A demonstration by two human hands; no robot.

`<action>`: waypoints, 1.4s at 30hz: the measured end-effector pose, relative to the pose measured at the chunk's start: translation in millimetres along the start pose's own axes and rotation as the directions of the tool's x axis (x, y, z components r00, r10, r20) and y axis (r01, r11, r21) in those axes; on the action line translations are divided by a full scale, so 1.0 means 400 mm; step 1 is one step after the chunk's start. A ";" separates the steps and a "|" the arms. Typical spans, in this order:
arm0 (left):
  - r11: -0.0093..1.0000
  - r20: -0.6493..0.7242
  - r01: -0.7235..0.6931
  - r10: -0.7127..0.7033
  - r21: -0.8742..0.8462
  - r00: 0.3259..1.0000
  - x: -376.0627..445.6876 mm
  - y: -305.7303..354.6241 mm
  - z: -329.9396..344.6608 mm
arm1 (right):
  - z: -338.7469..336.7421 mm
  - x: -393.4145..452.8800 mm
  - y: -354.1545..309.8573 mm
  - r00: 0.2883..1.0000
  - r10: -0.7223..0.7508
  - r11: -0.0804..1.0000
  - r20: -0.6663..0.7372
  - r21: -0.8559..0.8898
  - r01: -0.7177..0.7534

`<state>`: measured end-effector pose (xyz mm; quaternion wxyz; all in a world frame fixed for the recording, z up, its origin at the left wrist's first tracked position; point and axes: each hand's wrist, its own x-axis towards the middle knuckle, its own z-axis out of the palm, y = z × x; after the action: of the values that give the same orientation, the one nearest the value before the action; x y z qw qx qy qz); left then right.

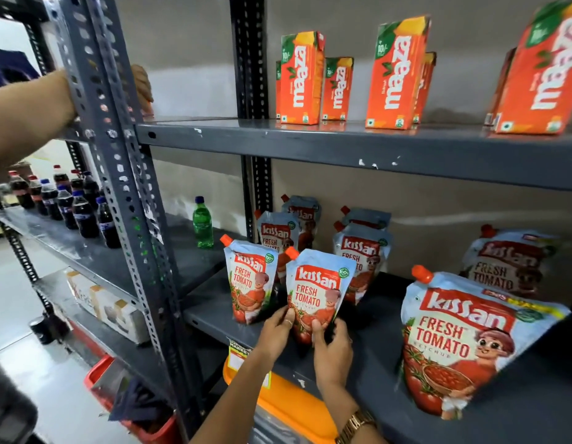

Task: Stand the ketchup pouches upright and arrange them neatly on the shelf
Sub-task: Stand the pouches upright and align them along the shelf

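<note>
Both hands hold one Kissan ketchup pouch (319, 283) upright near the front edge of the grey shelf (379, 318). My left hand (275, 331) pinches its lower left side and my right hand (332, 352) its lower right. Just left of it another pouch (251, 280) stands upright. Behind are two pouches (278, 232) in a row and two more (361, 251) to their right. At the front right a large pouch (464, 341) stands tilted, with another (508, 264) behind it.
Maaza juice cartons (300, 78) line the upper shelf. A green bottle (203, 222) stands left of the pouches, with cola bottles (70, 203) on the neighbouring rack. Another person's arm (28, 113) reaches past the perforated post (127, 187). An orange crate (278, 395) sits below.
</note>
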<state>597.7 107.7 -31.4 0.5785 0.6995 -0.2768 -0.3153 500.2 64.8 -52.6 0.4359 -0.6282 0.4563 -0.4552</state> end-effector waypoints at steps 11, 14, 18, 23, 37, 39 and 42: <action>0.999 0.062 0.011 -0.014 0.052 0.998 -0.044 -0.014 0.027 | -0.060 -0.035 0.014 0.999 -0.025 0.999 -0.027 -0.029 0.024; 0.996 0.043 0.022 -0.025 0.082 0.999 -0.040 -0.017 0.031 | -0.066 -0.036 0.011 1.000 -0.023 0.999 -0.014 -0.030 0.023; 0.995 0.018 0.029 -0.031 0.093 0.999 -0.038 -0.021 0.038 | -0.070 -0.034 0.014 1.000 -0.025 1.000 -0.001 -0.007 0.025; 0.994 0.003 0.045 -0.046 0.099 0.999 -0.042 -0.022 0.039 | -0.081 -0.030 0.012 1.000 0.017 1.000 0.026 0.023 -0.018; 0.891 -0.236 -0.362 0.428 0.275 0.872 -0.172 -0.003 0.115 | -0.269 -0.056 -0.014 0.929 -0.141 0.979 -0.343 0.092 0.183; 0.878 -0.205 -0.389 0.450 0.279 0.869 -0.182 0.023 0.142 | -0.306 -0.057 -0.007 0.910 -0.172 0.980 -0.378 0.026 0.196; 0.861 -0.139 -0.421 0.472 0.283 0.871 -0.190 0.054 0.196 | -0.358 -0.052 0.008 0.880 -0.200 0.980 -0.430 -0.067 0.189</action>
<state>488.3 111.5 -11.2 0.5706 0.7100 -0.4079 -0.0623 357.3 65.4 -30.0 0.2682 -0.5583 0.4817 -0.6199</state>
